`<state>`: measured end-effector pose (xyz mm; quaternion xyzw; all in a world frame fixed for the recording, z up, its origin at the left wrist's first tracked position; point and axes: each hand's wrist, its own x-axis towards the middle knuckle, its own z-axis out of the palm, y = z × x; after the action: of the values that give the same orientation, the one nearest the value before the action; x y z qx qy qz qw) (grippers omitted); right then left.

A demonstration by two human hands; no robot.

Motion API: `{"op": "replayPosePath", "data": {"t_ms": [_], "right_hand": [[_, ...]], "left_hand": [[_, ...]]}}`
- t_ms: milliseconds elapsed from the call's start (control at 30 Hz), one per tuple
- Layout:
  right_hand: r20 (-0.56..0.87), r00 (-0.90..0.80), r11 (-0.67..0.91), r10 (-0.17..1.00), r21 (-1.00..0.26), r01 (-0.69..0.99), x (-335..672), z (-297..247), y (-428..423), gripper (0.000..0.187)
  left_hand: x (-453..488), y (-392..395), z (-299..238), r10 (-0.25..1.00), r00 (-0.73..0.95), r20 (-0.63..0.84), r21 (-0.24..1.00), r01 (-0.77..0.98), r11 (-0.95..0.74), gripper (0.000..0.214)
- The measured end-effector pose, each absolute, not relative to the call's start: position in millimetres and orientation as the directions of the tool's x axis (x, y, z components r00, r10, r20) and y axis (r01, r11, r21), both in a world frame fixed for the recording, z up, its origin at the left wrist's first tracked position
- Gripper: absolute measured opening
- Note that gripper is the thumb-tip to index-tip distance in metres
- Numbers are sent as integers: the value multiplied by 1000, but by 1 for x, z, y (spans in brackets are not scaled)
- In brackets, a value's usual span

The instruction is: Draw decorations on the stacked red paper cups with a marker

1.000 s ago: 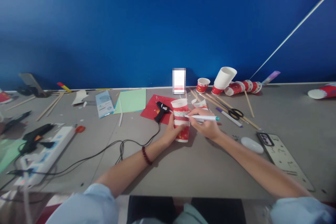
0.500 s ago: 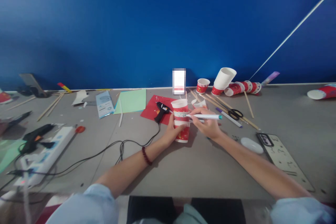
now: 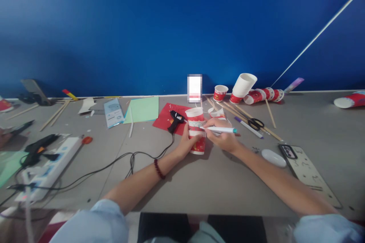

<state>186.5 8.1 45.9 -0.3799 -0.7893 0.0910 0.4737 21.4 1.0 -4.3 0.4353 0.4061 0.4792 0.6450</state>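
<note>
A red-and-white paper cup [image 3: 196,129] stands upright on the grey table [image 3: 216,182], a pale band round its middle. My left hand [image 3: 186,145] is wrapped round the cup's left side. My right hand [image 3: 223,136] grips a white marker with a teal end [image 3: 220,130], its tip touching the band on the cup. A black glue gun [image 3: 175,120] lies just left of the cup on red paper [image 3: 164,120].
More red cups [image 3: 221,92] and a white cup stack [image 3: 244,84] lie at the back right with wooden sticks, scissors [image 3: 256,123] and a purple pen [image 3: 248,127]. A phone [image 3: 288,150] and white case [image 3: 273,157] lie right. A power strip [image 3: 48,169], cables and green paper [image 3: 144,109] lie left.
The marker has dipped slightly and shifted left on the cup's band, its teal end lower than half a second ago. My left hand keeps its hold on the cup.
</note>
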Motion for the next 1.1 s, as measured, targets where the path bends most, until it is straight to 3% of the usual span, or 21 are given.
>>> {"op": "replayPosePath", "data": {"t_ms": [600,1100], "right_hand": [[647,-189,638,739,-582,504,189,48,7,8],[688,-238,682,685,-492,541,184,45,5,8]], "left_hand": [[22,1,-4,974,205,-98,952,-266,152,67],[22,0,-3,972,217,-88,955,-261,145,66]]}}
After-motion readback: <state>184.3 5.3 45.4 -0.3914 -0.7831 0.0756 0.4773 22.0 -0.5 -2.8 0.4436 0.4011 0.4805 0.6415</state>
